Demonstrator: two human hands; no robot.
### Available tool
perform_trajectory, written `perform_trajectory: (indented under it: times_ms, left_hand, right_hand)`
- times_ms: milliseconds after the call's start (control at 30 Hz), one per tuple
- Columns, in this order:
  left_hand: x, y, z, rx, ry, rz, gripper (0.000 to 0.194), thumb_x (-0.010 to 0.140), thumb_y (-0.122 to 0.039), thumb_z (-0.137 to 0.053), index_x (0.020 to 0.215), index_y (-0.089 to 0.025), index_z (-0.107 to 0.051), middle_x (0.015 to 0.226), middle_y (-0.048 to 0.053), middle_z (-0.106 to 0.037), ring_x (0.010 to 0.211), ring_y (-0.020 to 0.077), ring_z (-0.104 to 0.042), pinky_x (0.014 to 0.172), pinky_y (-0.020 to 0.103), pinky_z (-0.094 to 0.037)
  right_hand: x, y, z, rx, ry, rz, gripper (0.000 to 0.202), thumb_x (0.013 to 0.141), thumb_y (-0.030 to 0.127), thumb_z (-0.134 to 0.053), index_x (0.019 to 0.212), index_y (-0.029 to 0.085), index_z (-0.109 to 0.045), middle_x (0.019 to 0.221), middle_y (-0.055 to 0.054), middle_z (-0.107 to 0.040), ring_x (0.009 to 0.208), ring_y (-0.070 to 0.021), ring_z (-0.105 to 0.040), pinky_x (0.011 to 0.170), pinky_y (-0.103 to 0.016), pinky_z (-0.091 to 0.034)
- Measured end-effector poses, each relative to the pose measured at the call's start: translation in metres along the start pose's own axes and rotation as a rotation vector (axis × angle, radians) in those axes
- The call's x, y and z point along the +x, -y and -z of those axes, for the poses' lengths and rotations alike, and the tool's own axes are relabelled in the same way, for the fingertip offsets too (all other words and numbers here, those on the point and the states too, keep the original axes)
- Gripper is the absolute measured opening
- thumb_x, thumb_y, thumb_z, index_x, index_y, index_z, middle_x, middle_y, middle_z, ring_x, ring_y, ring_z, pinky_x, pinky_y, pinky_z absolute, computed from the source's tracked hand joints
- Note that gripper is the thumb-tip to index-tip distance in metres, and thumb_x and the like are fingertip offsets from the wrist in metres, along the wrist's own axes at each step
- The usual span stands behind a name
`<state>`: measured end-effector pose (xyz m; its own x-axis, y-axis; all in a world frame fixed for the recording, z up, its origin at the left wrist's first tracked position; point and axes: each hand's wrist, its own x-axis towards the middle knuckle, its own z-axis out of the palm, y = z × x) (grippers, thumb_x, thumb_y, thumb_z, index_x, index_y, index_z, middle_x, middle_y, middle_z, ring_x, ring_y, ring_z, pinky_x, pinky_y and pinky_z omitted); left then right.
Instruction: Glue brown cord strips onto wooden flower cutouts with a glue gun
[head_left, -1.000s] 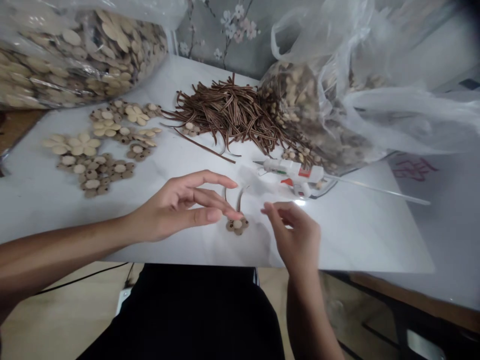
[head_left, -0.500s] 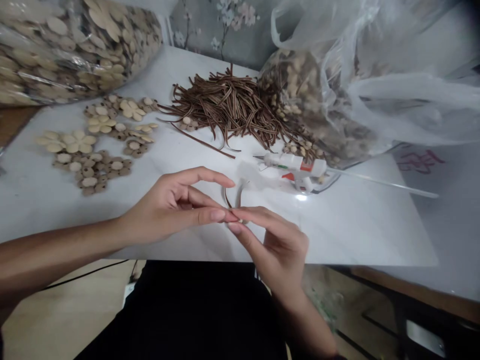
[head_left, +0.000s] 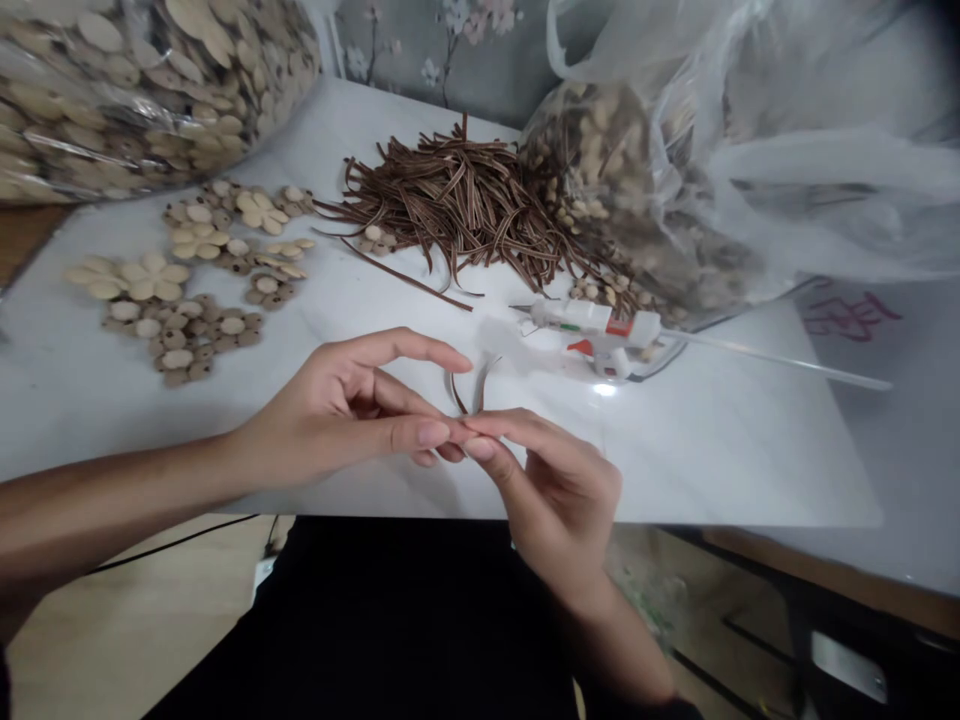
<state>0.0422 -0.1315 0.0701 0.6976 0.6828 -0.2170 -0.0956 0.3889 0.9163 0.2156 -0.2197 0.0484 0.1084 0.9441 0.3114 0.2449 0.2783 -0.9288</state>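
My left hand [head_left: 367, 405] and my right hand [head_left: 547, 490] meet fingertip to fingertip above the front part of the white table. Between them they pinch a thin brown strip [head_left: 458, 393], bent so that its two ends rise apart behind the fingers. The fingertips cover the bend, so anything else held there is hidden. My left index finger stretches out above the pinch, near one end of the strip. Beyond the hands lies a heap of similar brown strips [head_left: 457, 205]. A white glue gun [head_left: 592, 318] with a clear glue stick rests right of them.
Cream flower pieces [head_left: 154, 275] and brown flower pieces with pale round centres [head_left: 176, 358] lie on the left of the table [head_left: 720, 440]. A clear bag of flower pieces [head_left: 172, 100] stands back left. Another plastic bag [head_left: 637, 200] of pieces stands back right.
The view has shifted slightly. My right thumb has moved a little up and right against the pinch, and more of my left fingertips shows beneath it. Both hands still hold the strip.
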Motion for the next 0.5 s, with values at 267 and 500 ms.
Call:
perform_trajectory:
  times_ms: [267,500]
  left_hand:
    - [0.0001,0.0051,0.004,0.001,0.059,-0.038,0.033,0.081,-0.011,-0.072,0.11,-0.025,-0.066,0.083,-0.002,-0.079,0.076,0.0184,-0.076,0.064,0.021,-0.062]
    - [-0.0029,0.0028,0.0042,0.041,0.068,-0.03,0.034,0.084,-0.01,-0.068,0.111,-0.03,-0.065,0.084,-0.004,-0.079,0.077,0.0146,-0.075,0.067,0.021,-0.06]
  right_hand:
    - [-0.0015,0.0007,0.0,0.025,0.0,0.046,0.027,0.086,0.005,-0.062,0.106,0.023,-0.069,0.092,-0.002,-0.076,0.083,-0.0173,-0.071,0.073,-0.034,-0.06]
    - [-0.0005,-0.002,-0.0047,-0.018,0.01,0.091,0.027,0.088,0.007,-0.06,0.108,0.024,-0.067,0.089,-0.002,-0.075,0.081,-0.0179,-0.071,0.072,-0.034,-0.061]
